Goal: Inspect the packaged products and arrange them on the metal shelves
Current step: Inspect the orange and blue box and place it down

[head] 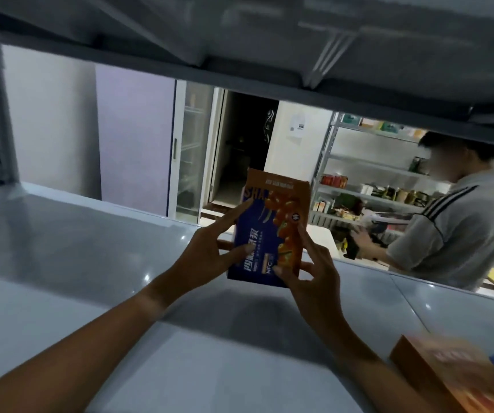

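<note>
Right now, from the head camera, you hold a flat rectangular carton (269, 231) over the smooth grey metal shelf (90, 263), near that shelf's far edge. Its printed card face is glossy: deep blue across the left side, orange along the top band and right side, with a cluster of orange berries and white lettering. You have it upright with a slight lean, its long axis running from the shelf surface upward and away from you, the orange top end pointing toward the underside of the upper shelf (269, 55). The printed face is turned toward you.

Your left hand (210, 254) lies against the blue left side, forefinger stretched straight up along the face and the other fingers resting lower on it; the fingers are extended rather than wrapped round. Your right hand (311, 272) pinches the lower right corner, thumb on the front, forefinger reaching up the right edge.

At the shelf's near right corner lies a second box (448, 380), orange and blurred, flat on the metal. Beyond the far edge a person in a grey striped shirt (454, 225) stands beside stocked racks (367, 186).
</note>
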